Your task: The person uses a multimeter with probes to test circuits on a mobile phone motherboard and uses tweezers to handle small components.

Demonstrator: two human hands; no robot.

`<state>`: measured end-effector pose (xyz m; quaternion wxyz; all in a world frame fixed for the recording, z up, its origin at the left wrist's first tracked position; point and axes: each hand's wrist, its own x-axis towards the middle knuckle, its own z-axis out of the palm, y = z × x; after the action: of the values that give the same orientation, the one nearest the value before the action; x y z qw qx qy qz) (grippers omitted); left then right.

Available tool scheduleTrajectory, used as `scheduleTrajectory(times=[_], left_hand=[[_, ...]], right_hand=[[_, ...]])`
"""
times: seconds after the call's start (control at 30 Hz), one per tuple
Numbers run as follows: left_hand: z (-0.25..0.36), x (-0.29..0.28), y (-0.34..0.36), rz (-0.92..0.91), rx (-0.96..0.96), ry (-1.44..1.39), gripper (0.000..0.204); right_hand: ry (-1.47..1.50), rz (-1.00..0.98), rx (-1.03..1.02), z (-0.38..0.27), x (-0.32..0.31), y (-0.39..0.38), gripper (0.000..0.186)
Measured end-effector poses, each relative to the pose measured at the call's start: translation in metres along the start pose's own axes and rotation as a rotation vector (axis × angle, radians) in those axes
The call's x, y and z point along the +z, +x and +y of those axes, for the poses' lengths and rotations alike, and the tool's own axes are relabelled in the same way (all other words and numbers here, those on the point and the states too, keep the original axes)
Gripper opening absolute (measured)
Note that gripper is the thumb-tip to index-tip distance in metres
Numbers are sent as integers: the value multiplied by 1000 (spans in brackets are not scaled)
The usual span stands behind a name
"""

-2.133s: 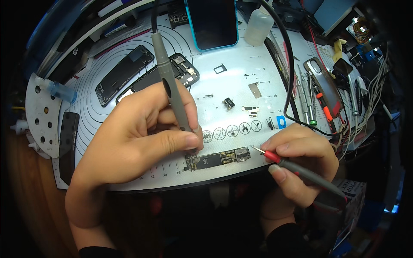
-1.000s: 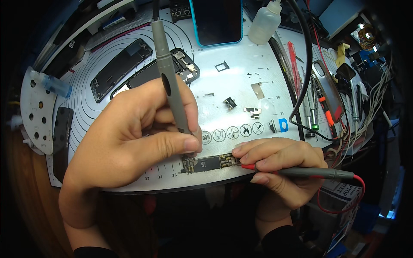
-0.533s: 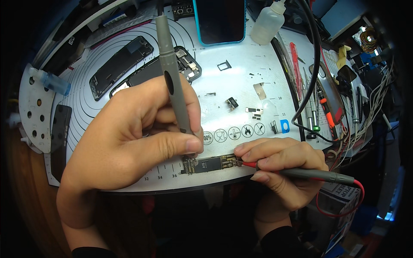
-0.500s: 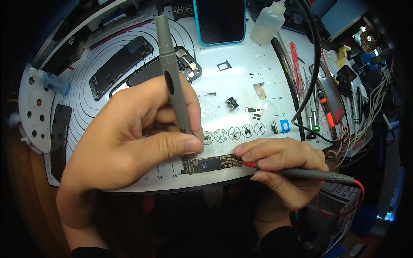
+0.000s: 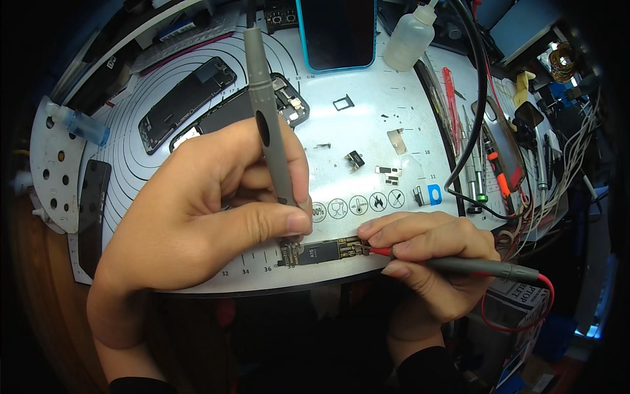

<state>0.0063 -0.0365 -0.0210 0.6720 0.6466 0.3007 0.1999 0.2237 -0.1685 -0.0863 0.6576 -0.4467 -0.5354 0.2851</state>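
My left hand (image 5: 200,213) grips a grey probe (image 5: 266,118) held upright, its tip hidden near the left end of a narrow dark circuit board (image 5: 318,251) on the mat's front part. My right hand (image 5: 430,253) grips a grey-and-red probe (image 5: 472,264) almost flat, its metal tip at gold contacts on the board's right end; its index and middle fingertips rest beside that end. Small metal and black parts (image 5: 355,159) lie behind the board.
Opened phone halves (image 5: 187,102) and a blue-cased phone (image 5: 336,33) lie behind my hands. A squeeze bottle (image 5: 407,46) stands back right, near screwdrivers (image 5: 499,174) and tangled cables (image 5: 564,171). A perforated white stand (image 5: 56,197) is at the mat's (image 5: 341,125) left.
My right hand and its probe have moved left from two seconds ago onto the board's right end and tilted flatter. Over the last half second both hands have barely shifted.
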Motion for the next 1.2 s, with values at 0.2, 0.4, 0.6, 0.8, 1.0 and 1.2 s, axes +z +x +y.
scheduleTrajectory(times=[0.2, 0.4, 0.6, 0.8, 1.0, 1.2], left_hand=[[1, 0, 0, -7, 0, 2, 23], [0, 0, 0, -4, 3, 1, 23], [0, 0, 0, -3, 6, 5, 23], [0, -1, 0, -5, 12, 19, 23], [1, 0, 0, 0, -7, 14, 23], [0, -2, 0, -17, 8, 15, 23]], right_hand=[[71, 34, 86, -6, 1, 1, 19], [87, 8, 83, -6, 0, 1, 18], [125, 120, 94, -7, 4, 0, 14], [108, 100, 102, -10, 2, 3, 14], [135, 31, 56, -6, 1, 2, 16], [35, 3, 0, 0, 4, -1, 18]])
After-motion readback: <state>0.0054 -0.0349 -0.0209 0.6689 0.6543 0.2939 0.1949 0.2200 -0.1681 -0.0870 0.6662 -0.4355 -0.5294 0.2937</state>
